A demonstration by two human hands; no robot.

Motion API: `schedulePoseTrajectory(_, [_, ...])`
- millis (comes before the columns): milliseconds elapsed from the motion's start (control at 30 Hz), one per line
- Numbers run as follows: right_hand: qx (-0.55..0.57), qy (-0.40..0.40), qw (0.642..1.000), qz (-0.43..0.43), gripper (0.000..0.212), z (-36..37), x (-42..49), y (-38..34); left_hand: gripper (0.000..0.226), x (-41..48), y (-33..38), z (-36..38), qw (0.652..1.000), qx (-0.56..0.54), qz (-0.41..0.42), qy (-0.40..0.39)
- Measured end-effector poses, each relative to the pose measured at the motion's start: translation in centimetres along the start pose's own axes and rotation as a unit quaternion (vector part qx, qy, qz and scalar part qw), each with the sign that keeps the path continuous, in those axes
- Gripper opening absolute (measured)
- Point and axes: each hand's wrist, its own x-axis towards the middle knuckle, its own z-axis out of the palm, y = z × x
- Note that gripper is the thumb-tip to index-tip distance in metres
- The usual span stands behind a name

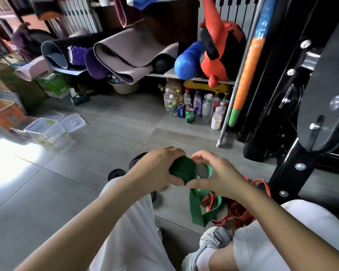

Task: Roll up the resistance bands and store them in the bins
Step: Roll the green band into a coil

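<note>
rolling green band | left hand clenched round roll, held above floor between knees | right hand pinches tail just beside roll | tail hangs down-right, under right hand (feed side; roll axis unclear) | bins well apart, forward-left, so left hand nearer

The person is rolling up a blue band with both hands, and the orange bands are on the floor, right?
Not blue: the head view shows a green resistance band, rolled by the left hand and right hand. The orange bands are on the floor.
</note>
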Motion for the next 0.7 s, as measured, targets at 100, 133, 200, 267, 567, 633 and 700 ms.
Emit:
schedulePoseTrajectory(100, [-0.037,-0.021,0.999,0.007,0.054,-1.0,0.2,1.4,0.057,-0.6,-0.4,-0.8,0.995,-0.067,-0.003,0.072])
schedulePoseTrajectory(133, [-0.021,-0.028,0.999,0.012,0.058,-1.2,0.3,1.5,0.057,-0.8,-0.5,-1.1,0.99,-0.113,-0.011,0.088])
schedulePoseTrajectory(200, [0.041,-0.032,0.999,-0.005,0.067,-1.3,0.5,0.9,0.054,-1.0,-0.5,-1.9,0.97,-0.219,-0.015,0.104])
schedulePoseTrajectory(267, [0.101,-0.029,0.994,-0.042,0.074,-1.4,0.9,-0.2,0.057,-0.9,-0.4,-2.5,0.951,-0.284,-0.006,0.123])
schedulePoseTrajectory(567, [0.178,0.056,0.972,-0.142,0.052,-3.6,2.2,-5.2,0.05,0.0,-0.3,-5.5,0.88,-0.425,0.041,0.208])
schedulePoseTrajectory(633, [0.209,0.067,0.964,-0.149,0.054,-4.9,3.0,-6.4,0.054,0.3,-0.5,-6.9,0.867,-0.442,0.036,0.226])
schedulePoseTrajectory(700, [0.216,0.077,0.962,-0.15,0.052,-5.5,3.8,-7.1,0.055,0.7,-0.6,-8.1,0.864,-0.445,0.028,0.233])
